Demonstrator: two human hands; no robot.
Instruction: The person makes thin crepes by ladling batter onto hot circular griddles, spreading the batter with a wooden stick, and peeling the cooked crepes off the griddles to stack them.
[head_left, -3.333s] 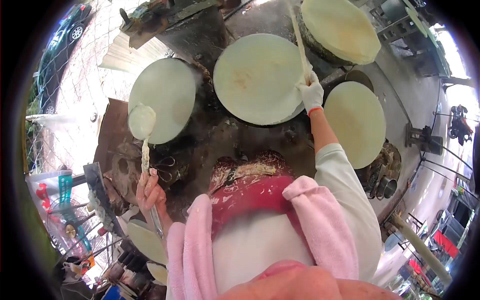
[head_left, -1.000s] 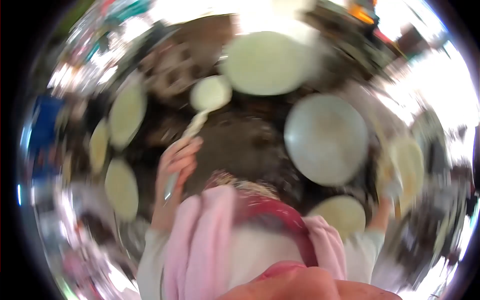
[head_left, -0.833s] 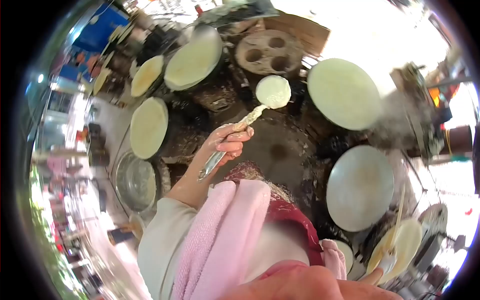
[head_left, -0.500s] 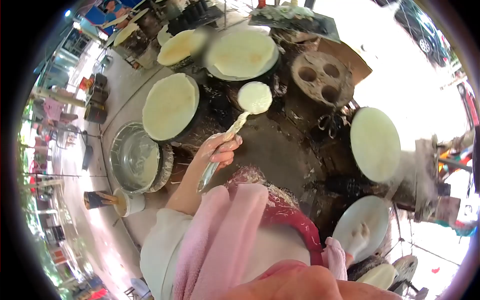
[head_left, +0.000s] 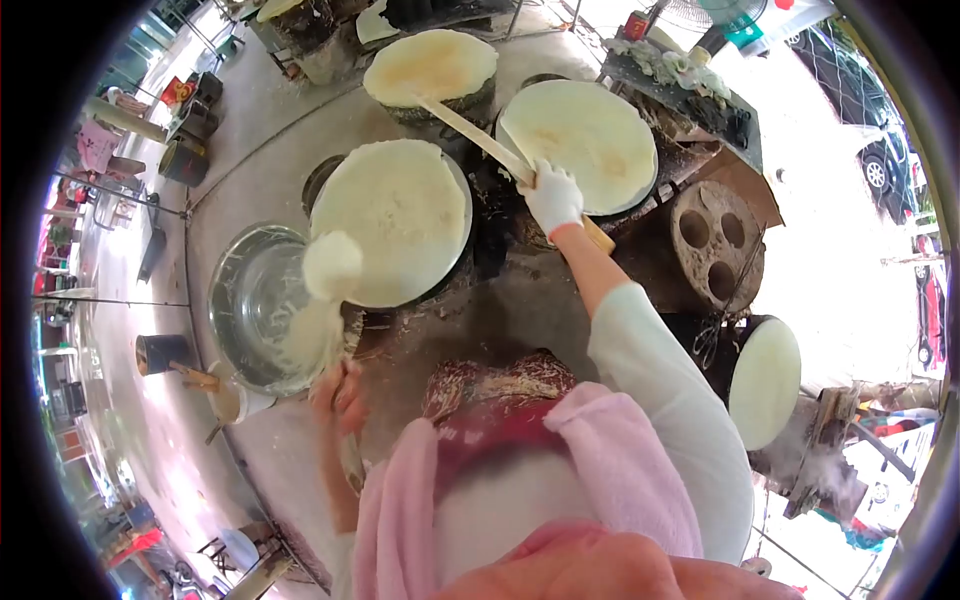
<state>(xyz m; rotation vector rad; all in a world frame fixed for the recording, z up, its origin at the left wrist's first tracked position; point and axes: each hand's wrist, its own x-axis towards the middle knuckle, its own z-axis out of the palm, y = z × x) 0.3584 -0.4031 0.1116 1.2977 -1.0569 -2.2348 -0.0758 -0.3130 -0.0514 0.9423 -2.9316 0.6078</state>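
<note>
A ladle [head_left: 332, 265] is gripped in the left hand [head_left: 340, 400], just beside the near right rim of the metal bowl [head_left: 250, 290]; its fingers are curled round the handle, though blurred. The ladle's cup is seen over the bowl's right rim and the edge of the first round sheet [head_left: 392, 215]; whether either is touched cannot be told.

A wooden stick [head_left: 470, 130] is clasped in the gloved right hand [head_left: 555, 198], well to the right of the bowl and beyond it, with the fingers wrapped about its shaft. The stick is slanted across the left edge of the second sheet [head_left: 585, 145], and its tip is overlapped with the third sheet [head_left: 430, 65], farther from the bowl; contact there cannot be made out.

The ladle is judged rigid and heavier at the cup when filled; its handle may be slippery if coated with paste, so it is best held low, toward the bare end. The stick is judged light and stiff, easily steadied by mid-shaft. The sheets look thin and soft, liable to tear, and are best lifted by a loose rim with the stick's flat side.
</note>
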